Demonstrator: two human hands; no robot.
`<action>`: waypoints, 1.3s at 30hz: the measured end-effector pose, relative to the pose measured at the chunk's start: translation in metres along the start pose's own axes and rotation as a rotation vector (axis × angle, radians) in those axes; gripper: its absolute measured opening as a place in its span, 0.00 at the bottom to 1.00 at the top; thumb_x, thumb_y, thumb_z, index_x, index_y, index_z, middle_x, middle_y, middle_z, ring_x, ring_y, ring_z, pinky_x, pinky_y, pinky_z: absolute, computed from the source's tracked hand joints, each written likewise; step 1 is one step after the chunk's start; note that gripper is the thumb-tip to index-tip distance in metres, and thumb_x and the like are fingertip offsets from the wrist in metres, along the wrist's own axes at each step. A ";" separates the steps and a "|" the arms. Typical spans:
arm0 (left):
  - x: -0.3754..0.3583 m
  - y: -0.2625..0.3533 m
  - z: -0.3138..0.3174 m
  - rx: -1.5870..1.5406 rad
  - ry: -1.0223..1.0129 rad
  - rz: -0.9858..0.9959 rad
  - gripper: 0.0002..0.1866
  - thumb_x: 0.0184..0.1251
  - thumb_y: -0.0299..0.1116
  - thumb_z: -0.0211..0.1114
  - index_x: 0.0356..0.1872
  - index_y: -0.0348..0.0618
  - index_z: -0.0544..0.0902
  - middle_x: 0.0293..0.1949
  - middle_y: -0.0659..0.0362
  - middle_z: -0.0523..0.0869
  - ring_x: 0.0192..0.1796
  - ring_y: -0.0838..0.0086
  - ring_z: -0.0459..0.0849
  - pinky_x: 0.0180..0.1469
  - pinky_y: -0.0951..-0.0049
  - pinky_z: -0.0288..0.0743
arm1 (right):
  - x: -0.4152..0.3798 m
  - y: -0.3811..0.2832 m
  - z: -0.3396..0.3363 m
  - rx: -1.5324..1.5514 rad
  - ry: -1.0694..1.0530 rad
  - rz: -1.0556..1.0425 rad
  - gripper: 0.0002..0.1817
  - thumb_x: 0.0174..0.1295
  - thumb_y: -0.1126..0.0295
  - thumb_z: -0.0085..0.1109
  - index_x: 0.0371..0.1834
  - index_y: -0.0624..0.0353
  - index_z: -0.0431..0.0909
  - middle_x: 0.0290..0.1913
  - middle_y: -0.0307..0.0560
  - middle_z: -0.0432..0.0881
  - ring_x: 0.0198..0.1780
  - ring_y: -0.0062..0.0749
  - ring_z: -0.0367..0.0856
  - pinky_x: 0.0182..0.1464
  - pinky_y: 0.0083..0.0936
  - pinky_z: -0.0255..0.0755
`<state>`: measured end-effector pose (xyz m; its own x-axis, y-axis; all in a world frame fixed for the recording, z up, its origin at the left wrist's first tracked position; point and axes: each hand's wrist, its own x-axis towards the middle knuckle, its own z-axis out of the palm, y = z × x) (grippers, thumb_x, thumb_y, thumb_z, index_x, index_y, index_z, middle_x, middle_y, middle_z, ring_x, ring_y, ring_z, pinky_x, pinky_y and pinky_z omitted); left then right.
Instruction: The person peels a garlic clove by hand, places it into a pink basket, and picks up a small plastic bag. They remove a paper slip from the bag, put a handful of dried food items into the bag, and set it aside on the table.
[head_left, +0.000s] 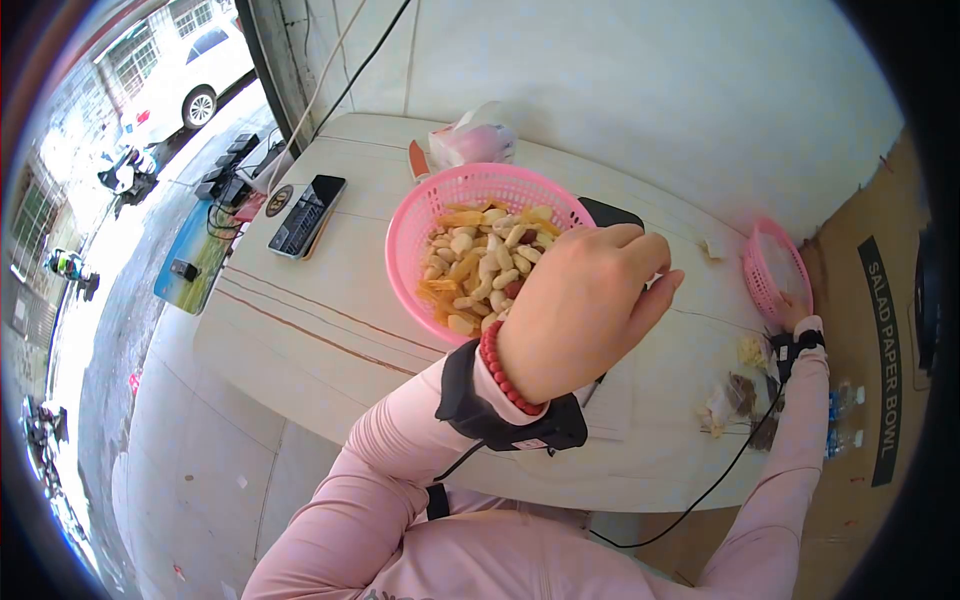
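A large pink plastic basket (405, 275) sits on the table, holding peanuts in their shells (490, 265), some yellow crisp-looking pieces (437, 292) and a few reddish-brown ones. My left hand (585, 310), with a red bead bracelet at the wrist, hovers over the basket's right side, back of the hand upward. Its fingers curl downward with the thumb alongside; whatever they may hold is hidden. Far to the right, my right hand (797, 312) grips the near edge of a smaller pink basket (762, 278), which is tilted near the wall. Its fingers are partly hidden.
Behind the large basket lies a plastic bag (475, 140) beside an orange-red blade-like object (417, 158). A phone (308, 218) rests at the left. Crumpled scraps (730, 400) lie right. A cardboard box (860, 400) stands against the table's right side. A black cable runs from my right wrist.
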<state>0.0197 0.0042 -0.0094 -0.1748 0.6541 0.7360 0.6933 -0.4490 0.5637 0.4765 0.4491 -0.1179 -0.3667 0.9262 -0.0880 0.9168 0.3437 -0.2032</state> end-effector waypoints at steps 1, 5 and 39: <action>0.000 -0.001 0.000 -0.005 0.001 0.014 0.04 0.56 0.25 0.66 0.26 0.37 0.79 0.22 0.56 0.80 0.24 0.65 0.80 0.29 0.69 0.72 | 0.000 -0.003 -0.001 -0.004 -0.002 -0.013 0.26 0.65 0.54 0.50 0.59 0.62 0.72 0.54 0.58 0.79 0.57 0.44 0.76 0.59 0.31 0.67; -0.001 -0.001 0.002 -0.021 -0.004 0.040 0.05 0.56 0.25 0.65 0.26 0.37 0.78 0.22 0.55 0.80 0.24 0.63 0.79 0.28 0.68 0.71 | 0.012 0.001 -0.013 -0.149 0.029 0.130 0.28 0.63 0.51 0.51 0.58 0.63 0.73 0.53 0.61 0.78 0.56 0.48 0.77 0.58 0.33 0.68; 0.010 -0.008 -0.032 0.027 0.223 -0.211 0.07 0.62 0.26 0.64 0.30 0.31 0.80 0.24 0.57 0.82 0.28 0.77 0.79 0.33 0.78 0.71 | 0.021 -0.201 0.043 0.390 -0.090 0.428 0.32 0.63 0.46 0.49 0.59 0.63 0.70 0.48 0.51 0.82 0.47 0.38 0.81 0.53 0.33 0.71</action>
<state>-0.0096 -0.0052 0.0052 -0.4638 0.5805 0.6693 0.6429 -0.2993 0.7050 0.2774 0.3922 -0.1212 -0.0041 0.9473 -0.3203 0.8665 -0.1565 -0.4740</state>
